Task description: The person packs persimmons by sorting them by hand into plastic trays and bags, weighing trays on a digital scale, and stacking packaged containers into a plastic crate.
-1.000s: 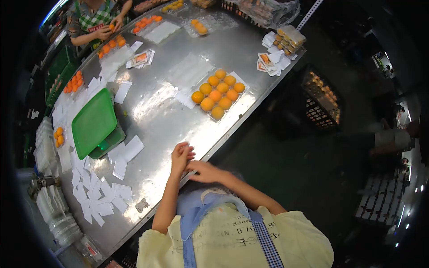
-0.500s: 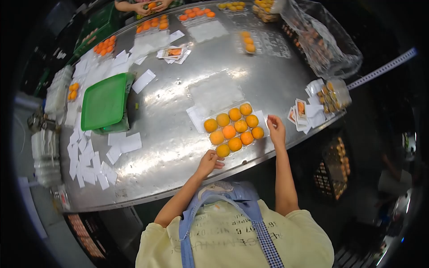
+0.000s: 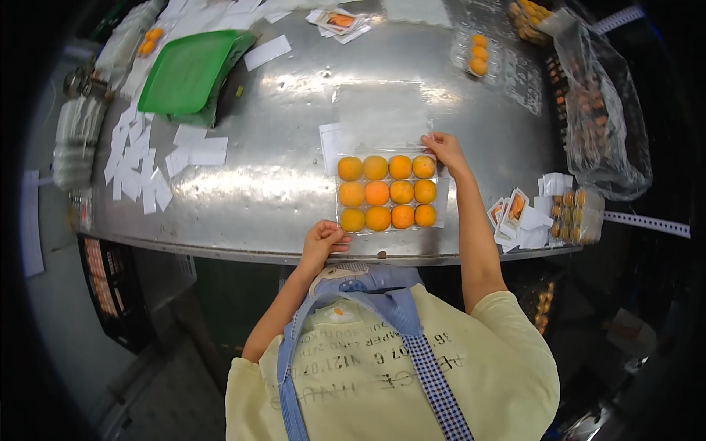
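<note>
A clear plastic tray [image 3: 388, 206] holding several orange fruits [image 3: 377, 193] in rows lies near the table's front edge. Its transparent lid [image 3: 382, 110] is folded open toward the back. My left hand [image 3: 323, 242] is at the tray's front left corner, fingers pinched on its rim. At the back right, my right hand [image 3: 444, 151] pinches the edge where lid and tray meet. White paper slips [image 3: 329, 147] stick out from beside the tray on the left.
A green lidded container [image 3: 187, 73] stands at the back left, with scattered white cards [image 3: 140, 162] before it. Picture cards [image 3: 515, 213] and filled clear packs [image 3: 577, 214] sit at the right edge. A small fruit pack [image 3: 479, 55] lies farther back.
The view has turned, and the tray now appears squared to the table's front edge. My hands have come from close together to the tray's sides, and my right hand has moved to its back corner.
</note>
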Tool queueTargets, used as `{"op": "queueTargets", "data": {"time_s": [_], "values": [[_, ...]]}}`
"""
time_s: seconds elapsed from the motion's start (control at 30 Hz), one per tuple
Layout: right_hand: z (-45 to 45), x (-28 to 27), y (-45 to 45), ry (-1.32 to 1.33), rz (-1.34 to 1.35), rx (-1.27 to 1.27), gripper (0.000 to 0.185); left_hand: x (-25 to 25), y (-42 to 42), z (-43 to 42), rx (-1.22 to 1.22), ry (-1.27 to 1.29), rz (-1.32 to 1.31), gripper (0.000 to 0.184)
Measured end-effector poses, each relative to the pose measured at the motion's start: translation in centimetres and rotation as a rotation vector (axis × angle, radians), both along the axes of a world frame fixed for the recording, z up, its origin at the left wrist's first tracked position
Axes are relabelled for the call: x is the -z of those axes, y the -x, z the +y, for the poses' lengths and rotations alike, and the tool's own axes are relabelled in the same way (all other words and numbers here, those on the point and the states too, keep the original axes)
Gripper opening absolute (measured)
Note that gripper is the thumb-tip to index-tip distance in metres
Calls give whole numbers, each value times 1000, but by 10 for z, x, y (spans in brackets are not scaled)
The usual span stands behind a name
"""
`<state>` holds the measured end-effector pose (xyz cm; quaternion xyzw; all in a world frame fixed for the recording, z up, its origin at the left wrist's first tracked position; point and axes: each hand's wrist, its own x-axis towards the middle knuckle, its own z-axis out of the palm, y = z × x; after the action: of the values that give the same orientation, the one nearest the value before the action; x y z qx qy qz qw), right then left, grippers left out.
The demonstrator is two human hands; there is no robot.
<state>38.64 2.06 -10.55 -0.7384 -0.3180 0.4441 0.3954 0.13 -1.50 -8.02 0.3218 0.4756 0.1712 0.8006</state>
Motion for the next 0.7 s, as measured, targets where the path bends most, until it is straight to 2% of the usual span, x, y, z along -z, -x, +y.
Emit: {"op": "queueTargets", "data": {"time_s": [0.13, 0.2, 0.37, 0.6, 0.7], "values": [[-4, -22, 12, -30, 97, 118, 20, -8, -3, 10, -139, -19, 24, 7], [-7, -24, 20, -46, 54, 142, 18, -14, 1, 23, -189, -42, 38, 7], [3, -69, 55, -120, 18, 209, 18, -35, 33, 60, -159, -140, 35, 8], [91, -149, 138, -224, -84, 192, 19, -100, 124, 164, -144, -254, -96, 10], [152, -178, 186, -275, -95, 163, 20, -121, 175, 225, -171, -396, -175, 13]]}}
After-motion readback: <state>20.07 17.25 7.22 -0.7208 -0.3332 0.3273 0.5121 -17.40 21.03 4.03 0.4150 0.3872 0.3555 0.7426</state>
